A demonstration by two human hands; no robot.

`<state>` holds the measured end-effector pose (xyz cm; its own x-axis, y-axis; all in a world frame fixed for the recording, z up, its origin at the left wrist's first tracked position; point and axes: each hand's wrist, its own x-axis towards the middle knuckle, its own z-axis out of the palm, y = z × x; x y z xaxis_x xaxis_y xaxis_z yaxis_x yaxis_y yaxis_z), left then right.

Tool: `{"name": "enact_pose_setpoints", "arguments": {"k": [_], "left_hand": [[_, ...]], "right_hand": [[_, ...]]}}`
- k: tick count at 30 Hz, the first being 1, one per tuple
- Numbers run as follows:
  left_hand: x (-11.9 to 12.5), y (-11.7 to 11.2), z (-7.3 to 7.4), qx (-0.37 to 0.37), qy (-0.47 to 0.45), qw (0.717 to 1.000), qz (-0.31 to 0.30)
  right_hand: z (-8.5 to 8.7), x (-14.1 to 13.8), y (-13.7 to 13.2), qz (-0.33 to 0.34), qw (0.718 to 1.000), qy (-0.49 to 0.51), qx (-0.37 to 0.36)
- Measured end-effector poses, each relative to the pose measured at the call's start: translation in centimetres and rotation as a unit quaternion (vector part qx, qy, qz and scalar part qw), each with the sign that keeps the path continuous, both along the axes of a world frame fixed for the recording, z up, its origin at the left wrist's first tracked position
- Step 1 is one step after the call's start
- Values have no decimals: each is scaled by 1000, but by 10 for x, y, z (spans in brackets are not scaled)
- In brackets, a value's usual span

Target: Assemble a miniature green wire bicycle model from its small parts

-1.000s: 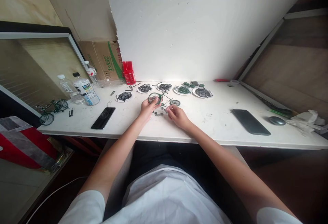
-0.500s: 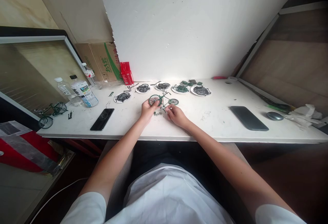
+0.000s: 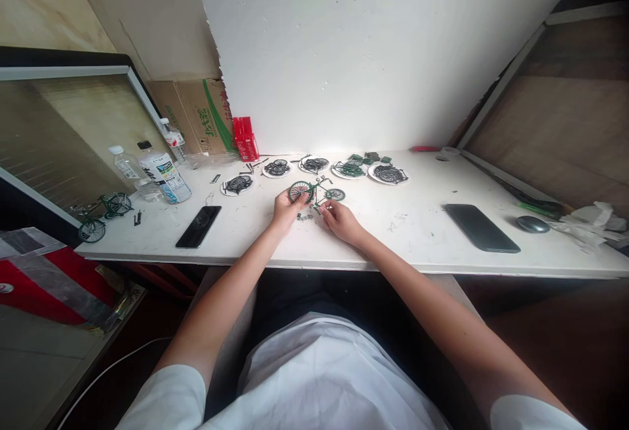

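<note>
A green model bicycle [image 3: 335, 195] is held just above the white tabletop. My left hand [image 3: 286, 212] is closed on it, thumb and fingers gripping its larger, left wheel [image 3: 299, 192]. Under the frame, my right hand [image 3: 339, 219] is closed in a pinch close to the bicycle's lower middle. A small dark green bit shows at those fingertips, too small to name. Several tiny green parts [image 3: 303, 216] lie on the table between my hands. Behind the bicycle stand white plates of model parts, among them one with green pieces [image 3: 350, 169] and one with black wheels [image 3: 388, 174].
Far left on the table [image 3: 417, 233] stands another model bicycle [image 3: 105, 215], near plastic bottles [image 3: 166, 177]. A phone [image 3: 198, 227] lies left of my arms. To the right are a dark flat slab [image 3: 481, 227], a computer mouse [image 3: 529, 224] and crumpled tissue [image 3: 590, 220]. A white board [image 3: 383, 69] leans behind.
The camera view has shifted slightly, so the tabletop things appear a little further right. Both hands keep nearly the same hold and place at the model bicycle.
</note>
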<state>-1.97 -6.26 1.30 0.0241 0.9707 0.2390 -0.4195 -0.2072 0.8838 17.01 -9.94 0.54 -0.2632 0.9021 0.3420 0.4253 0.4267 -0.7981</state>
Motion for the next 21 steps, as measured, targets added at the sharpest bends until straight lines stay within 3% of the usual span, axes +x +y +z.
{"name": "enact_pose_setpoints", "arguments": {"k": [5, 21], "left_hand": [[-1, 0, -1, 2, 10, 1000, -3], [-1, -1, -1, 5, 9, 1000, -10]], "right_hand": [[-1, 0, 3, -23, 999, -13, 36], [-3, 0, 2, -10, 999, -26, 38]]}}
